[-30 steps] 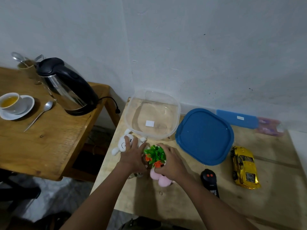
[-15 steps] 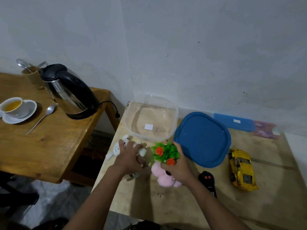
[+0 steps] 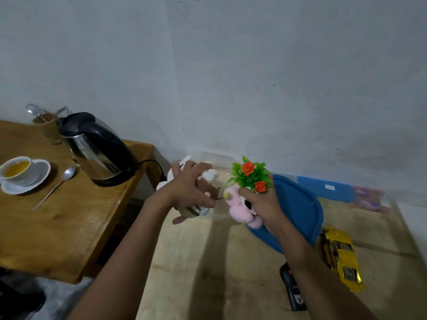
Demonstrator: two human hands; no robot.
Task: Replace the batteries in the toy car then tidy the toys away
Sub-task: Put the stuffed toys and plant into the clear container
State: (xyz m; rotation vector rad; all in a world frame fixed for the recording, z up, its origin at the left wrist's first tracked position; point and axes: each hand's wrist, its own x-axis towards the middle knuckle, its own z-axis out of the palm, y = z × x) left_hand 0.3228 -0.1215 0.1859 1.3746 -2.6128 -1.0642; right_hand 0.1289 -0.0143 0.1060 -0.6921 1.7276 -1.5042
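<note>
My left hand (image 3: 187, 190) grips a bundle of small plush toys (image 3: 209, 175), white and brown, held up over the clear plastic container (image 3: 220, 213). My right hand (image 3: 263, 204) holds a pink plush toy (image 3: 240, 210) together with a green plastic plant with orange flowers (image 3: 250, 175), also lifted above the container's right edge. The yellow toy car (image 3: 342, 259) lies on the light wooden table (image 3: 208, 273) at the right. A black remote control (image 3: 292, 289) lies beside my right forearm.
The blue container lid (image 3: 298, 209) lies behind my right hand. A blue flat case (image 3: 325, 188) and a pink packet (image 3: 369, 199) sit by the wall. On the brown table (image 3: 57, 215) at left stand a kettle (image 3: 97, 146), a teacup on a saucer (image 3: 18, 172) and a spoon (image 3: 57, 183).
Both hands have lifted the toys off the table and carried them up and back, over the clear container. The view has tilted upward.
</note>
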